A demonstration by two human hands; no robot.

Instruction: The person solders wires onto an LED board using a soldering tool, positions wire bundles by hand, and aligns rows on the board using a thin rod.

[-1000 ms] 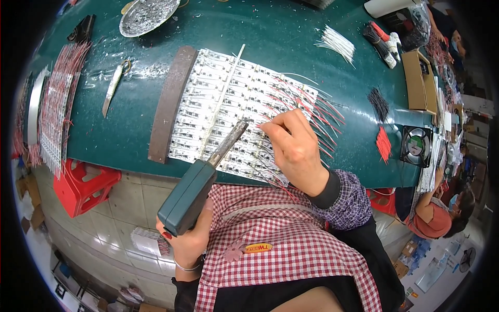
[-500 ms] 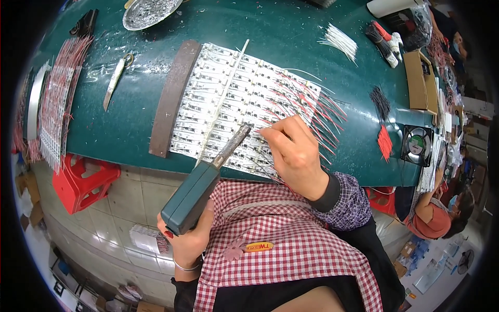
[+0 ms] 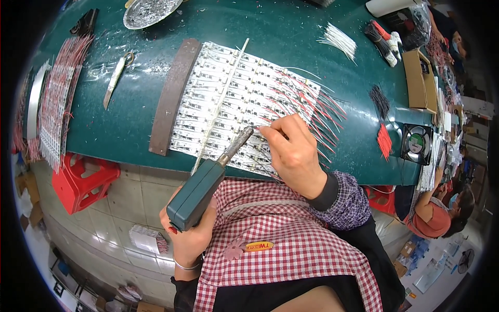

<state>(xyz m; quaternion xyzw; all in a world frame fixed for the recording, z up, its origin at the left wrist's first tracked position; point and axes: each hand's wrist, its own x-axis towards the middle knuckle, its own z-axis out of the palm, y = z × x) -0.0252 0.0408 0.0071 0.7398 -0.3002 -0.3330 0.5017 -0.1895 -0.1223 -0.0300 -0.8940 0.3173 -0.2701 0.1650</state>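
My left hand (image 3: 193,236) is closed around the dark green body of a soldering gun (image 3: 196,195). Its metal barrel points up and right, with the tip over a panel of small white circuit boards (image 3: 228,112). Close beside that tip, my right hand (image 3: 294,151) hangs over the panel with thumb and forefinger pinched; what lies between them is too small to make out. Red, white and black wires (image 3: 325,112) fan out from the panel's right side. A thin pale strip (image 3: 224,93) lies lengthwise across the boards, and its lower part passes behind the gun.
A brown bar (image 3: 175,99) runs along the panel's left edge. Farther left lie a knife (image 3: 115,80) and wired board strips (image 3: 63,99). Bundles of white (image 3: 340,42), black (image 3: 381,102) and red wires (image 3: 384,141) lie right, near a small fan (image 3: 417,144). A co-worker sits far right.
The soldering gun in my left hand has shifted slightly right and up, its tip nearer my right fingertips. My right hand has hardly moved and keeps its pinch.
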